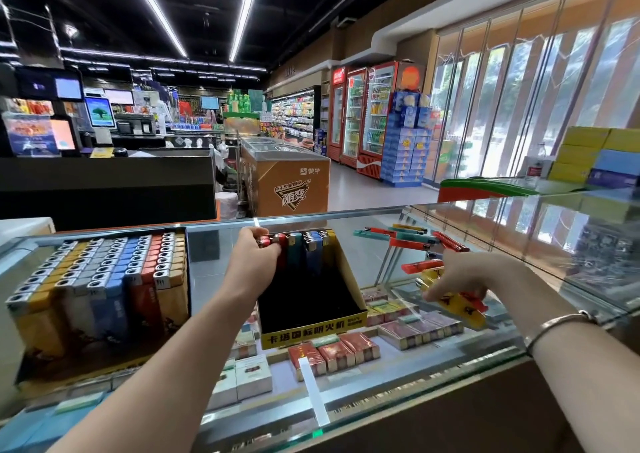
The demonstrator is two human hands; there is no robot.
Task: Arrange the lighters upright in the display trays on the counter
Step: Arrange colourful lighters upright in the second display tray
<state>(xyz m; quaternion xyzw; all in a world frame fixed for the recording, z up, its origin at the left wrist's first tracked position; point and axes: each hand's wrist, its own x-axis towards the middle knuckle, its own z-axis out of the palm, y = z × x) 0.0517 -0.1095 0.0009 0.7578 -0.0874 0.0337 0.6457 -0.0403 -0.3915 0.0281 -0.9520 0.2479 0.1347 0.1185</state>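
Observation:
A black and yellow display tray [313, 328] stands on the glass counter [207, 262], with a row of upright lighters [304, 244] along its back wall. My left hand [254, 258] grips a red lighter [265, 242] at the left end of that row. To the right, my right hand [457, 274] holds a bunch of yellow and red lighters [460, 305] lying flat just above the glass. Several loose lighters [412, 239] in red, teal and yellow lie scattered on the counter behind that hand. A full tray of upright lighters [100, 279] stands at the left.
Cigarette packs [332, 350] lie under the glass top. Yellow and blue cartons [595, 154] are stacked at the far right. Beyond the counter stand an orange freezer chest [287, 182] and red drink fridges [363, 113]. A black checkout desk [104, 186] is behind the left tray.

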